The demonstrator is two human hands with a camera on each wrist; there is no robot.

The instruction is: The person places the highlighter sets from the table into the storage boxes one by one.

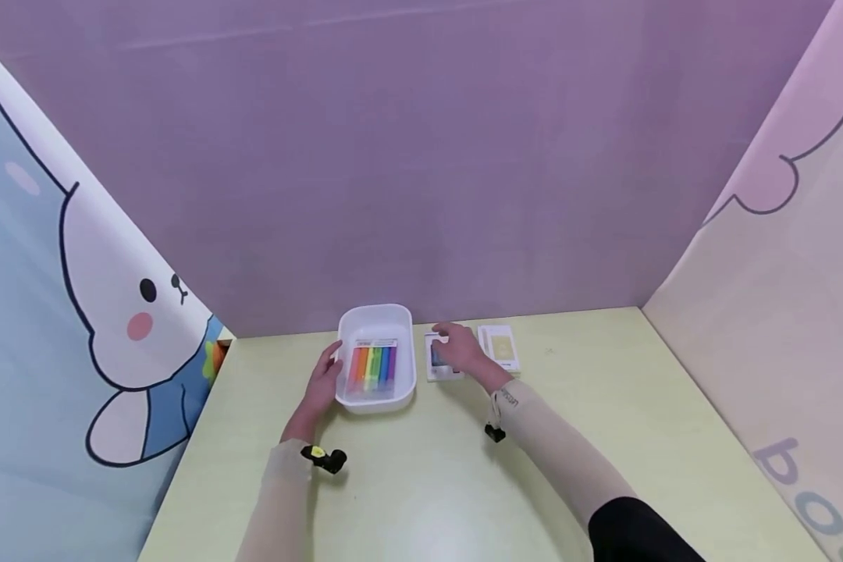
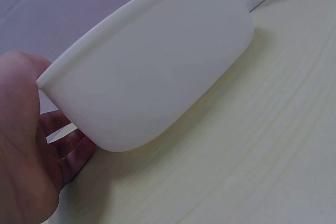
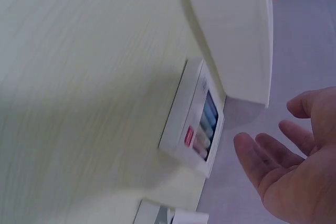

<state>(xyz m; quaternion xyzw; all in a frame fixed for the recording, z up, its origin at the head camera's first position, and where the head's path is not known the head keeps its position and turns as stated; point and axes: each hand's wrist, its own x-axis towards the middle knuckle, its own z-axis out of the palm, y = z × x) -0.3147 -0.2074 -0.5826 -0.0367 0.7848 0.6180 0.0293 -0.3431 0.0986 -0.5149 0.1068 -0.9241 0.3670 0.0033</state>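
A white plastic tub (image 1: pixel 377 314) stands on the table near the back wall. Inside it lies a clear pack of rainbow-coloured markers (image 1: pixel 372 365). My left hand (image 1: pixel 321 382) holds the tub's left side, its fingers against the outer wall (image 2: pixel 152 66) and the thumb by the rim. To the right of the tub is a white windowed box (image 3: pixel 191 119) with blue to pink pens showing through. Over that box hovers my right hand (image 1: pixel 461 349), its fingers loosely bent and nothing between them. In the right wrist view the right hand (image 3: pixel 294 161) is apart from the box.
Further right lie white boxes (image 1: pixel 500 347), the top one with a beige panel. A purple wall (image 1: pixel 421 195) rises behind the table (image 1: pixel 421 484). Printed panels stand at the left (image 1: pixel 28 312) and right (image 1: pixel 780 328).
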